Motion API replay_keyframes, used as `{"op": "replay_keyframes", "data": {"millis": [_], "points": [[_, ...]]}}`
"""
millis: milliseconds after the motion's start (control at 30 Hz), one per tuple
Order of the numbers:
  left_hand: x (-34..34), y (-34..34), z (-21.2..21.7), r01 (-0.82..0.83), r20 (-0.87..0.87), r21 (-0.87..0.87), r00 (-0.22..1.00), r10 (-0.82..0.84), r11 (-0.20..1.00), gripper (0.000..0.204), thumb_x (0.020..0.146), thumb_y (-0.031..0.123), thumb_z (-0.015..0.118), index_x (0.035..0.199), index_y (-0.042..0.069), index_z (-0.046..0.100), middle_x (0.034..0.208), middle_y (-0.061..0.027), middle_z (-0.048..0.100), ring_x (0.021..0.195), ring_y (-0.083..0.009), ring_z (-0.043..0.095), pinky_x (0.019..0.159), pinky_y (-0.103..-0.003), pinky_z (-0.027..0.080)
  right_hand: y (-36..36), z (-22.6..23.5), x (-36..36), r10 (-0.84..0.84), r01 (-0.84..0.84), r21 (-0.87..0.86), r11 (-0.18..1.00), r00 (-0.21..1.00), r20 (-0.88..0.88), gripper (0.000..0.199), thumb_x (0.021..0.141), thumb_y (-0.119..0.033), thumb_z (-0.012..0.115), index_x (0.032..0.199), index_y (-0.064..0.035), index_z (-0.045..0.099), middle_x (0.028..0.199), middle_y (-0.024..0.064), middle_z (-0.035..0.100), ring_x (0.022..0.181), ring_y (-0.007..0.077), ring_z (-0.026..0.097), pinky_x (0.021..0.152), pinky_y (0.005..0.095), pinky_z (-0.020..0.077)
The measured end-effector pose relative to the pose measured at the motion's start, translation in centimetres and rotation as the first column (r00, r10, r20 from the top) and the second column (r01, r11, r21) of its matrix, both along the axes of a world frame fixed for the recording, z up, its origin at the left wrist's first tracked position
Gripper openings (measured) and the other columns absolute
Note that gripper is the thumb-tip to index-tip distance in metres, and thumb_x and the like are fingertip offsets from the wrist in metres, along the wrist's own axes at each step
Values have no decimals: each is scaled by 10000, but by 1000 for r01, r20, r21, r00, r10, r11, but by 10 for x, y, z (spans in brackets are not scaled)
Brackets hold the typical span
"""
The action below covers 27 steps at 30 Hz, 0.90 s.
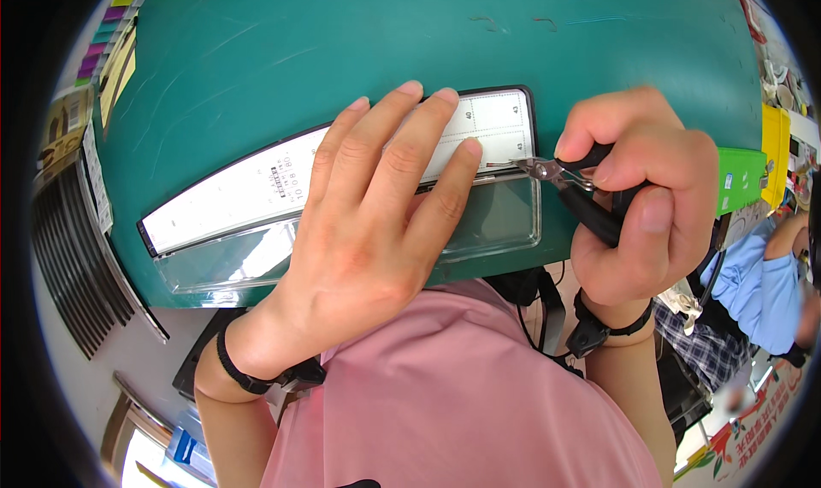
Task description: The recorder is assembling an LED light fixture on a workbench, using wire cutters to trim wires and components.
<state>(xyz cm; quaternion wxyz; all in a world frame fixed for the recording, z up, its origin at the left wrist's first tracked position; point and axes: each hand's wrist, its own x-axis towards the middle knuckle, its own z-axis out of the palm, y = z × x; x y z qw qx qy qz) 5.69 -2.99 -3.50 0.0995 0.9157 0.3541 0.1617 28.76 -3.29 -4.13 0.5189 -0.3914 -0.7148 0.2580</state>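
1. Everything here hangs off the long clear plastic case (342, 197) lying on the green mat (342, 43). It's a flat, narrow box with a white gridded card inside, and its long axis runs left to right, the left end sitting a bit nearer the person than the right end.

2. The left hand (376, 223) is laid flat on top of the case, fingers spread and straight, pressing down on its middle and right part. Not gripping anything, just pinning it.

3. The right hand (641, 206) is just off the case's right end, fist closed around the black handles of small side cutters (569, 184).

4. The cutter nose points left, toward the case, roughly in line with its long axis. The tips sit right at the case's right edge, beside the left index fingertip (470, 150).

5. There's a thin wire or pin (500, 165) sticking out at the tips. Can't tell if the blades are actually biting on it or only touching.

6. So the right hand is the one nearer the working spot at the right end of the case, and the left hand covers the rest.
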Motion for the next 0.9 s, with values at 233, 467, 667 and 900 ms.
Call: {"op": "replay_keyframes", "data": {"millis": [233,467,667,900], "points": [[0,-1,0,-5,10,-22,1000,5,1000,512,727,11,694,1238,6,742,1439,-244,580,1304,-441,585,1073,-576,492,-4,3,-5,-46,46,-16,999,999,14,300,1083,-277,421,971,-9,498,876,235,644,733,226,576,634,318,437],[1,-2,-1,1,11,-25,1000,-1,1000,531,720,1,689,1250,6,736,1447,-250,575,1318,-443,573,1075,-581,490,-7,4,-7,-23,24,-32,999,1000,16,310,1095,-296,422,981,-16,493,883,226,637,744,233,588,653,337,454],[3,-3,1,-2,9,-34,1000,3,999,534,724,9,693,1256,6,733,1453,-241,575,1325,-433,568,1077,-571,489,-8,6,-4,-21,22,-41,999,999,25,331,1103,-314,427,977,-16,496,881,223,637,749,236,594,669,343,469],[-1,-1,2,-27,30,-53,999,29,998,535,750,10,705,1284,11,714,1462,-233,570,1328,-419,564,1094,-581,463,3,-6,-11,-47,54,61,997,993,-107,276,1057,-255,554,965,0,609,828,108,629,711,211,621,573,303,461]]}}
